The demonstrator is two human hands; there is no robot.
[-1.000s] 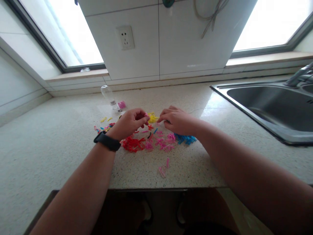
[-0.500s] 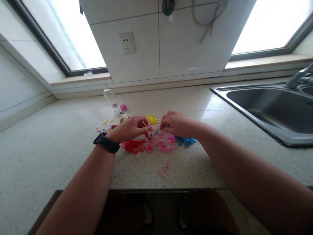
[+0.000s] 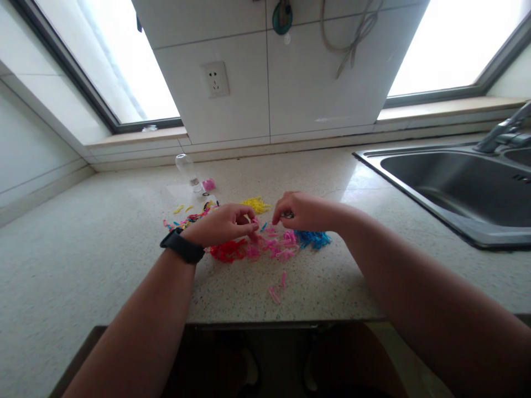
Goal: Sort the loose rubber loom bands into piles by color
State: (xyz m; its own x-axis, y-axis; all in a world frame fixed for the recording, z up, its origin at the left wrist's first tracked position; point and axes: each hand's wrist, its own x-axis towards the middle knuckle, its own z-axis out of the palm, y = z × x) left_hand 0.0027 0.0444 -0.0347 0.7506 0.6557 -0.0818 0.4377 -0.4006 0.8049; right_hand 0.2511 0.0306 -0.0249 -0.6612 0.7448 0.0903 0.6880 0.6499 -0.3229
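Note:
Small coloured rubber bands lie scattered on the speckled countertop: a red heap, a pink heap, a blue heap and a yellow heap. My left hand, with a black band on its wrist, hovers over the red and pink heaps, fingers pinched near a pink band. My right hand sits just right of it above the pink and blue heaps, fingers curled in a pinch on something small that I cannot make out.
A clear small bottle lies on its side behind the heaps with a pink cap beside it. A steel sink and tap fill the right. A wall socket is on the tiled wall. A few pink bands lie near the front edge.
Both hands have come nearer the front of the counter, from beside the yellow heap to above the pink and red ones. The camera tilted slightly.

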